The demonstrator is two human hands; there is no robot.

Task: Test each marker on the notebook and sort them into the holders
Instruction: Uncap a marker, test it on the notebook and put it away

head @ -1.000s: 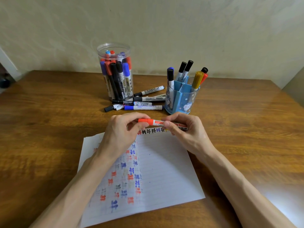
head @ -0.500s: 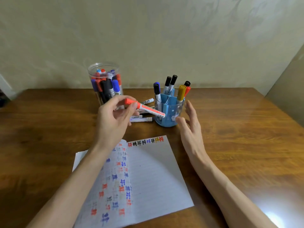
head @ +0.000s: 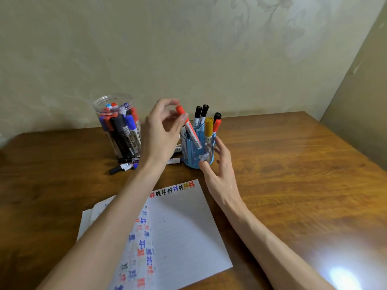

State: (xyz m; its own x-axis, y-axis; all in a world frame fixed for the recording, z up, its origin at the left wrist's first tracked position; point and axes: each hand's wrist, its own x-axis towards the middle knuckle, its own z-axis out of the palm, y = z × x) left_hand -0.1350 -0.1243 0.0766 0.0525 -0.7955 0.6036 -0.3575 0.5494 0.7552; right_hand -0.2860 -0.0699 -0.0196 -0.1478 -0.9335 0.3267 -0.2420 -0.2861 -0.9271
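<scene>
At blue holder [head: 189, 158], tilted red marker [head: 190, 128]

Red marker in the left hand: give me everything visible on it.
The red marker is capped, with an orange-red cap on top and a white barrel that looks like plastic and carries a red printed label. It is tilted, cap up and to the left, lower end down and to the right. That lower end appears to sit inside the translucent blue holder, seen through its wall. The left hand pinches it just below the cap. The label text is too small to read.
</scene>
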